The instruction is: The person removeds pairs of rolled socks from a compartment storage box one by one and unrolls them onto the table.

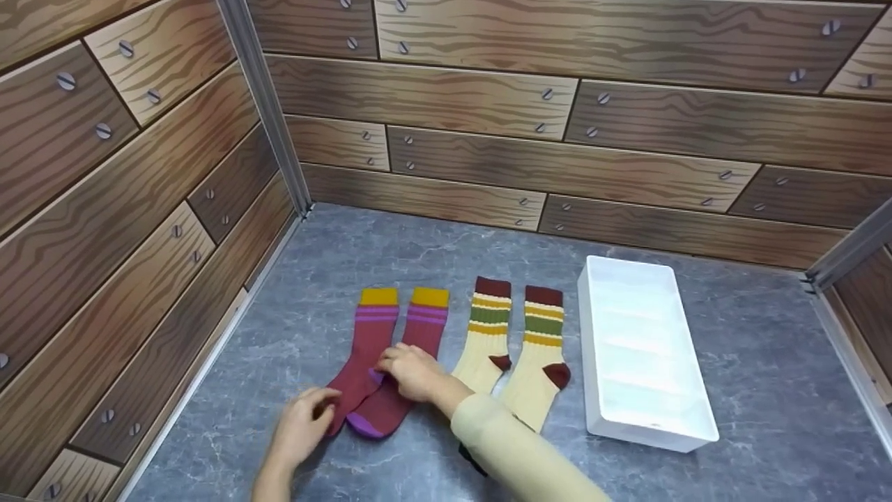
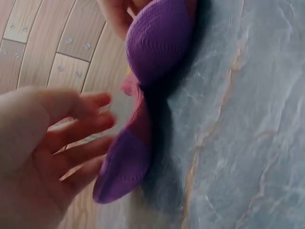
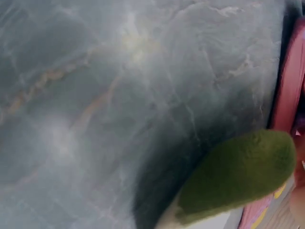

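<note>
Two maroon socks with yellow cuffs and purple heels and toes lie side by side: the left maroon sock (image 1: 369, 341) and the right maroon sock (image 1: 424, 335), their feet overlapping. My left hand (image 1: 300, 422) is beside the left sock's toe; in the left wrist view its fingers (image 2: 81, 152) are spread loosely next to a purple toe (image 2: 125, 164). My right hand (image 1: 412, 373) is over the socks, bent fingertips at the left sock's purple heel. Whether it pinches the fabric is hidden. Only a sliver of it shows in the right wrist view.
Two cream striped socks, one left (image 1: 481, 362) and one right (image 1: 533, 376), lie right of the maroon pair, partly under my right forearm. An olive-green toe (image 3: 238, 176) shows close up. A white divided box (image 1: 589, 348) stands farther right. Wood-patterned walls (image 1: 418, 153) bound the surface.
</note>
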The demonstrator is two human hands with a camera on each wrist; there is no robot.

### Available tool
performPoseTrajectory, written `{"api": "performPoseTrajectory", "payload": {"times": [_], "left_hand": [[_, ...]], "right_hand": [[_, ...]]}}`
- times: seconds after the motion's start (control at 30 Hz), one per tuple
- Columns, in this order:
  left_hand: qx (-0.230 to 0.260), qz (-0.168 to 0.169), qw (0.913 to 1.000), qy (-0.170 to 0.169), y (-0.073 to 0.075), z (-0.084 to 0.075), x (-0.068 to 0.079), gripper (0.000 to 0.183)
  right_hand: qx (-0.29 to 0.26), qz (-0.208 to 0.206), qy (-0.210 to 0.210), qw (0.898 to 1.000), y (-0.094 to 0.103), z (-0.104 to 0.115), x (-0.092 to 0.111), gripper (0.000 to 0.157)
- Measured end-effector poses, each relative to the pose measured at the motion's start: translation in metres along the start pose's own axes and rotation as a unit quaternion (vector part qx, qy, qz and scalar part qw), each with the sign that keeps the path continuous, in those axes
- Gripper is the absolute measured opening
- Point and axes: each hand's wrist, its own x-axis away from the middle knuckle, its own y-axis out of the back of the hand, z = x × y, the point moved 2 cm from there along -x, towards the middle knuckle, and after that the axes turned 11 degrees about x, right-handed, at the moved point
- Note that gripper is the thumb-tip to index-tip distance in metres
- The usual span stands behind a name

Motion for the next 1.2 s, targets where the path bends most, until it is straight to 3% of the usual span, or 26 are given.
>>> {"api": "performPoseTrajectory", "payload": {"times": [0.1, 0.23, 0.4, 0.63, 0.87, 1.0, 1.2], "left_hand": [[0.007, 0.048, 0.9985, 0.027, -0.004, -0.001, -0.002, 0.024], [-0.011, 0.066, 0.9958, 0.063, -0.005, -0.001, -0.007, 0.029], [-0.029, 0.065, 0.9952, 0.067, -0.007, 0.000, -0.013, 0.031], [-0.064, 0.059, 0.9947, 0.054, -0.009, -0.001, -0.016, 0.031], [-0.073, 0.032, 0.9953, 0.055, -0.013, -0.007, -0.018, 0.030], [-0.064, -0.007, 0.9977, 0.020, -0.013, -0.015, -0.023, 0.029], [-0.060, -0.044, 0.9941, -0.079, -0.019, -0.048, -0.043, 0.035]], "right_hand": [[0.017, 0.021, -0.006, 1.000, -0.002, 0.003, 0.001, 0.039], [0.034, 0.037, -0.024, 0.998, -0.003, 0.005, 0.003, 0.044], [0.044, 0.057, -0.046, 0.996, -0.006, 0.006, 0.005, 0.048], [0.060, 0.063, -0.044, 0.995, -0.008, 0.007, 0.007, 0.047], [0.061, 0.029, -0.049, 0.997, -0.006, 0.006, 0.014, 0.053], [0.046, -0.012, -0.080, 0.996, 0.002, 0.002, 0.017, 0.060], [0.036, -0.055, -0.169, 0.983, 0.025, -0.020, 0.030, 0.046]]}}
